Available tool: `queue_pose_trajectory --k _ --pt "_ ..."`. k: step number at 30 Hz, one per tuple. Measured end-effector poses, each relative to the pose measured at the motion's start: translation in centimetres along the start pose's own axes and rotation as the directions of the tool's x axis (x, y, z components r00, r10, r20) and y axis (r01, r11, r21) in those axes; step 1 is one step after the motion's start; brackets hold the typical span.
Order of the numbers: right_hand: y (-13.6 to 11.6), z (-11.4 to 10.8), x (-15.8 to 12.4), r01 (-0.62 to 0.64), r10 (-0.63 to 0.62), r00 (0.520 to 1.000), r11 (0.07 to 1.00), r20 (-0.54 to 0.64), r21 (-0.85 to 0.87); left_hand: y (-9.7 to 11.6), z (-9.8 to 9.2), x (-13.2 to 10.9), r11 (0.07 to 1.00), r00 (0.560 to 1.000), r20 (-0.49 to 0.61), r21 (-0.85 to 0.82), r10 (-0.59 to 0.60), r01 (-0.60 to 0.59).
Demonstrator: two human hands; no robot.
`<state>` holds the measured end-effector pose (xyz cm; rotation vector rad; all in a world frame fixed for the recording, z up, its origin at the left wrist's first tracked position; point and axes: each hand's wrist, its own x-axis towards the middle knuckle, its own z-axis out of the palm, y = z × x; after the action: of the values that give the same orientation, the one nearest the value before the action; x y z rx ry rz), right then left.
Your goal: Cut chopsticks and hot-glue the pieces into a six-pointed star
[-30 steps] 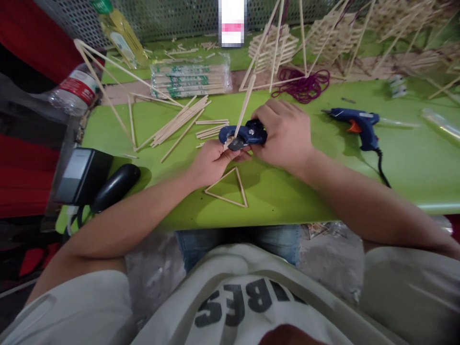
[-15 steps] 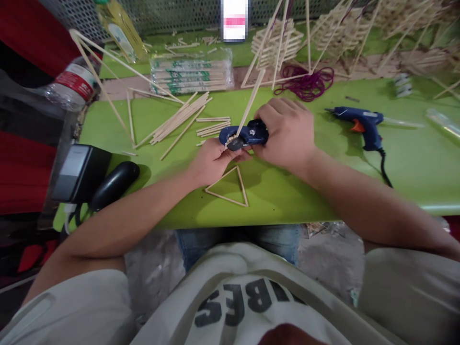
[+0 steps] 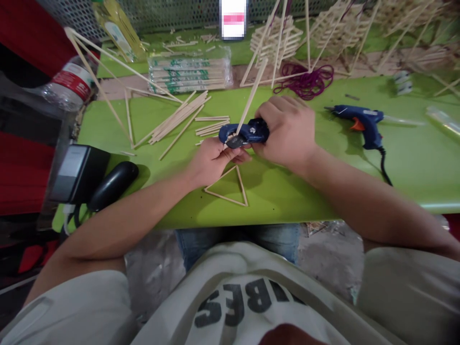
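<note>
My right hand (image 3: 287, 127) is closed round the handles of a dark blue hand cutter (image 3: 247, 132), whose curved jaw points left. A thin wooden stick (image 3: 251, 98) stands in that jaw, slanting up and away from me. My left hand (image 3: 215, 160) pinches at the jaw from below, gripping short stick ends (image 3: 230, 139) there; the exact hold is partly hidden by the cutter. Just below my hands a triangle of glued sticks (image 3: 242, 184) lies flat on the green table (image 3: 287, 206).
Loose sticks (image 3: 179, 117) and short cut pieces (image 3: 212, 127) lie left of the cutter. Behind are wrapped chopsticks (image 3: 190, 74), purple cord (image 3: 305, 81) and stick structures (image 3: 278, 40). A glue gun (image 3: 359, 117) rests right; a black adapter (image 3: 81, 172) and mouse (image 3: 113, 186) sit left.
Almost nothing differs. The view has shifted very slightly, while both hands and the cutter keep their hold on the stick.
</note>
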<state>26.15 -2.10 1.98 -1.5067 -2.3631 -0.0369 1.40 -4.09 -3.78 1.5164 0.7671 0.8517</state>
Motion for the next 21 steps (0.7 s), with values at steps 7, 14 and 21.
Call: queue_pose_trajectory --k 7,14,21 --pt "-0.1 -0.5 0.2 -0.06 0.06 0.998 0.998 0.029 0.008 0.4 0.0 0.1 1.0 1.0 0.002 0.002 -0.028 0.028" --pt "0.6 -1.0 0.2 -0.106 0.106 0.994 0.991 0.008 0.084 0.6 0.4 -0.2 0.997 0.997 -0.06 0.059 0.042 -0.039" --pt "0.7 -0.3 0.6 -0.097 0.097 0.995 0.989 0.007 0.109 0.4 -0.2 -0.1 0.883 0.851 -0.328 0.375 0.41 -0.281"
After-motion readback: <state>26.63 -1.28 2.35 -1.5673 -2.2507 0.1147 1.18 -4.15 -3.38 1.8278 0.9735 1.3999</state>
